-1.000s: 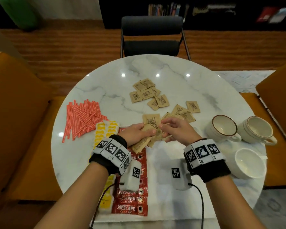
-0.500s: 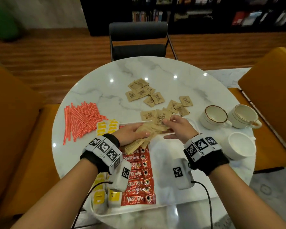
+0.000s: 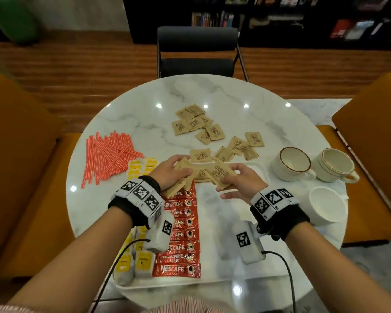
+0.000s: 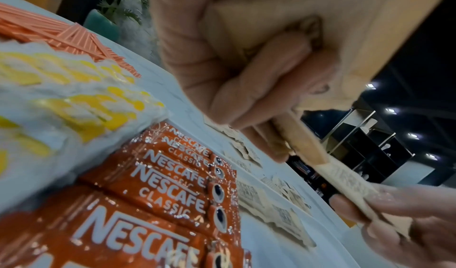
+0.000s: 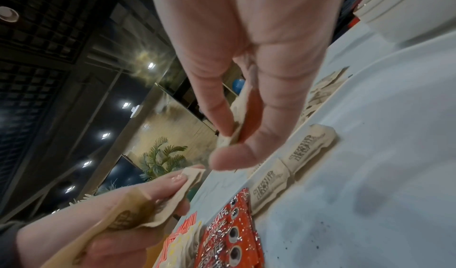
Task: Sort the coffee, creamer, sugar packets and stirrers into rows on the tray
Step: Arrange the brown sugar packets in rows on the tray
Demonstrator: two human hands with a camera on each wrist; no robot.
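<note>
From the head view you get the whole layout: your left hand grips a stack of brown sugar packets over the far end of the tray, and your right hand pinches one packet just beside that stack. More sugar lies loose on the counter beyond the tray. The coffee runs in a red overlapping row down the tray, with creamer in yellow-and-white packs along its left. The stirrers, orange-red, lie heaped on the counter to the left, off the tray. Three cups stand to the right.

Your left wrist view alone shows the grip from below: fingers curled round the stack, thumb on top. It also makes the "Nescafe Classic" print on the coffee sharp.

Your right wrist view alone shows thumb and forefinger pinching the single packet's edge, and two sugar packets already lying end to end in the tray beside the coffee row's far end, dark print facing up.
</note>
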